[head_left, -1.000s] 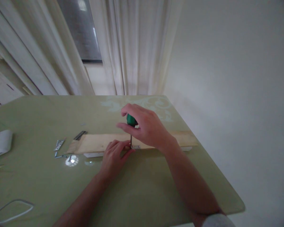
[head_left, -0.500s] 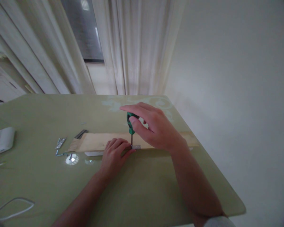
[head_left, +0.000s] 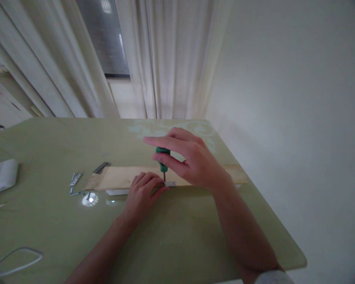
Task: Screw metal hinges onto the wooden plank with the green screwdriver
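A pale wooden board (head_left: 121, 177) lies flat across the green table (head_left: 171, 232). My right hand (head_left: 189, 159) is closed round a green-handled screwdriver (head_left: 162, 156), which stands upright with its tip on a small metal hinge (head_left: 170, 184) at the board's near edge. My left hand (head_left: 143, 193) rests with curled fingers on the board, pinching the hinge beside the tip. Whether a screw sits under the tip is hidden.
Loose metal hinges (head_left: 75, 179) and a dark strip (head_left: 100, 168) lie left of the board, beside a bright reflection (head_left: 89, 199). A white object (head_left: 1, 175) sits at the far left, a white cable (head_left: 16, 260) at the lower left. The table's edge runs on the right; curtains hang behind.
My right hand's fingers have shifted round the screwdriver handle, the forefinger stretching further left. The left hand, board and hinge have stayed in place.
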The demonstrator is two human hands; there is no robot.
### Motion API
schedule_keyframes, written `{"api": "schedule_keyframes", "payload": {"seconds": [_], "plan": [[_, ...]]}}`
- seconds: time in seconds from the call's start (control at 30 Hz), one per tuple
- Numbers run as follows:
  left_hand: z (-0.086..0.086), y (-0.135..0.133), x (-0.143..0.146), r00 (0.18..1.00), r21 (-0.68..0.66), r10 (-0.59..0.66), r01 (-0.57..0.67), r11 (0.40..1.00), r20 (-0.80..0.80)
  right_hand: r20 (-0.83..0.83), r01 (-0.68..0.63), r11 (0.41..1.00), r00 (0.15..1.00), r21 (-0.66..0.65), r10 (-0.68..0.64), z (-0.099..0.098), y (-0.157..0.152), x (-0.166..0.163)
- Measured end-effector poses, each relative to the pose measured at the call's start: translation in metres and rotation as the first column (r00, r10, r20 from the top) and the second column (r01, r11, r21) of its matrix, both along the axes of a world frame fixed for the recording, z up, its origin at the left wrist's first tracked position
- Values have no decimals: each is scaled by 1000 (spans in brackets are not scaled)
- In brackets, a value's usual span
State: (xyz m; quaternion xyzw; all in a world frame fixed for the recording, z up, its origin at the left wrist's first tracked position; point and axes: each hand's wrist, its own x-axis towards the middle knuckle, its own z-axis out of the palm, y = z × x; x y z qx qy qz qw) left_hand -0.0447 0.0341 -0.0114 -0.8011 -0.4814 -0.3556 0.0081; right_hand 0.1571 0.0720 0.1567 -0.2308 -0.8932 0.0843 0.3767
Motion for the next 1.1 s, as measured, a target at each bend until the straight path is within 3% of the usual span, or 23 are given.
{"api": "schedule_keyframes", "payload": {"seconds": [0.1, 0.27, 0.43, 0.57, 0.7, 0.87, 1.03, 1.1], "plan": [[-1, 0, 0, 1000, 3, 8, -8, 1000, -4, -13, 52, 997, 999, 51, -52, 0, 0, 0], [-2, 0, 0, 1000, 16, 5, -5, 1000, -11, 22, -40, 998, 999, -58, 41, -1, -1, -2], [-1, 0, 1, 1000, 17, 9, -9, 1000, -8, -28, 1, 1000, 1000, 19, 0, -2, 1, -3], [-1, -1, 1, 1000, 11, 4, -4, 1000, 0, 3, -81, 993, 997, -82, 82, 0, -1, 0], [0, -1, 1, 1000, 8, 17, -17, 1000, 1, -10, 27, 1000, 1000, 15, -27, 0, 0, 0], [-1, -1, 1, 1000, 22, 3, -3, 1000, 0, -9, -88, 995, 996, -41, 88, 1, -1, 0], [-2, -1, 1, 1000, 30, 14, -14, 999, -5, -51, 10, 998, 999, 63, -6, -3, 2, -1], [-3, -1, 1, 1000, 25, 13, -12, 1000, -5, -44, -37, 999, 998, 31, 38, -3, 2, -2]]}}
